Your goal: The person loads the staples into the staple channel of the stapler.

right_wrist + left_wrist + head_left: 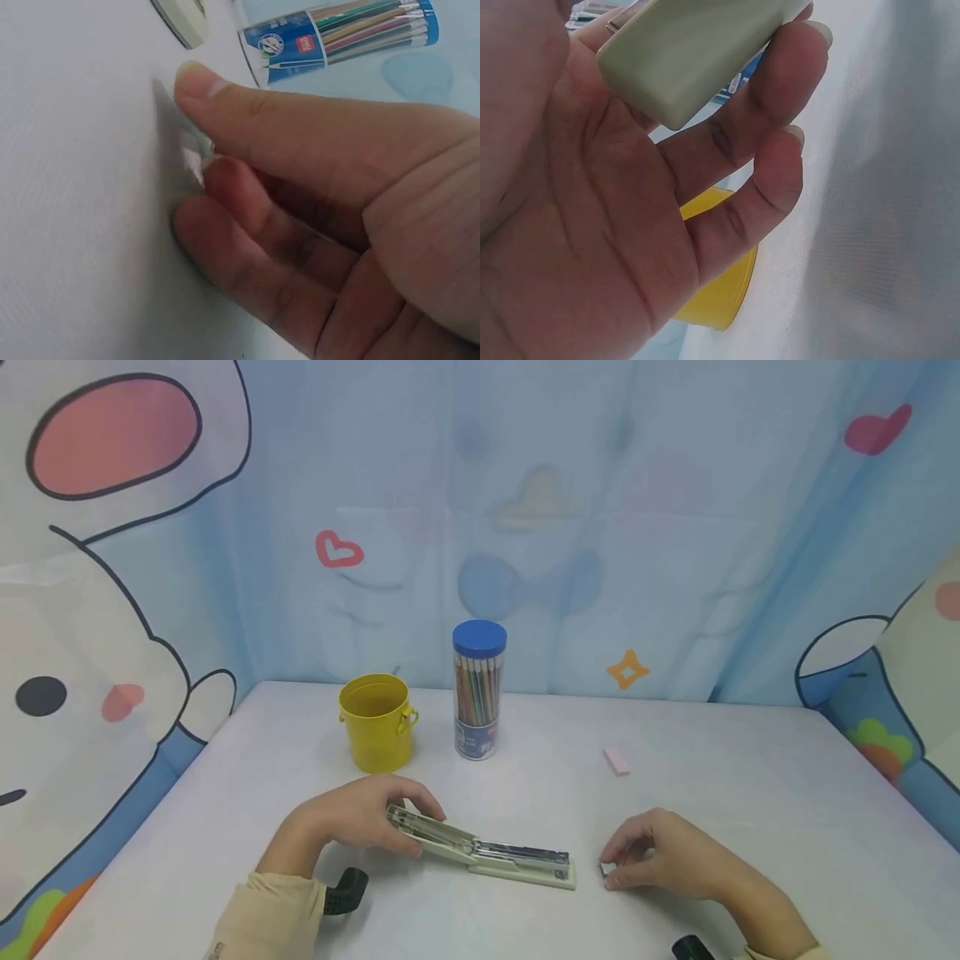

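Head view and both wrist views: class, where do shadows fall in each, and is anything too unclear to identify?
Head view: soft shadows on the white table beneath the left hand and right hand; left wrist view: dim palm, broad grey shadow on the table; right wrist view: dark shadow beside the fingertips, and the small piece between them too unclear to identify.

Cannot identify the silvery piece (pixel 608 867), mostly covered by the right hand (pixel 667 855), nor read the label (pixel 476 740) on the pencil tube (pixel 477 693) in the head view. From the left wrist, can see the stapler (pixel 682 60) cut by the top edge, the yellow bucket (pixel 721 294) partly behind the left hand (pixel 622 217).
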Demonstrator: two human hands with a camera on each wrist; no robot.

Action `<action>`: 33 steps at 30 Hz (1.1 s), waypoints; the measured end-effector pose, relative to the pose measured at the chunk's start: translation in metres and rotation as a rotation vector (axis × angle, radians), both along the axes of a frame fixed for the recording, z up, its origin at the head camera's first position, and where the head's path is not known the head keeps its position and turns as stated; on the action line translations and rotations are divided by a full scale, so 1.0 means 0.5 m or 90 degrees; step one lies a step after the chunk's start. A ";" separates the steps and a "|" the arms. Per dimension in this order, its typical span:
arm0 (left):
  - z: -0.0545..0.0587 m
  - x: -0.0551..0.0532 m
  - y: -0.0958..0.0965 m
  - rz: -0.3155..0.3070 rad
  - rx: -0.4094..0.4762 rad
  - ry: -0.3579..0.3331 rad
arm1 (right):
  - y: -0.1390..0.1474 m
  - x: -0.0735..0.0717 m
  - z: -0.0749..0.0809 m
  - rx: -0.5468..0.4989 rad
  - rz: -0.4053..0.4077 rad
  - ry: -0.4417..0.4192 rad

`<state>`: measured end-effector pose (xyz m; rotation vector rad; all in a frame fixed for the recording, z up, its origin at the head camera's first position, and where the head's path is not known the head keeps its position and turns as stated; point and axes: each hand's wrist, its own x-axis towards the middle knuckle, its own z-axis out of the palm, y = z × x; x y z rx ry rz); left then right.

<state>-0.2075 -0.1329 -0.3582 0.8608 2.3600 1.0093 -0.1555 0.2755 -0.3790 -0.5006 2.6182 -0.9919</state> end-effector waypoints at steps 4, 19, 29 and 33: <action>0.000 0.001 0.001 -0.001 0.004 -0.003 | -0.003 0.001 0.004 -0.033 0.016 -0.003; 0.004 -0.001 0.001 0.008 -0.015 -0.002 | -0.054 0.009 0.017 -0.148 0.044 0.099; 0.011 0.002 0.004 0.014 -0.025 0.002 | -0.083 0.012 0.012 -0.147 0.048 0.100; 0.008 0.002 0.005 0.010 -0.020 0.002 | -0.091 0.015 0.014 -0.127 0.041 0.112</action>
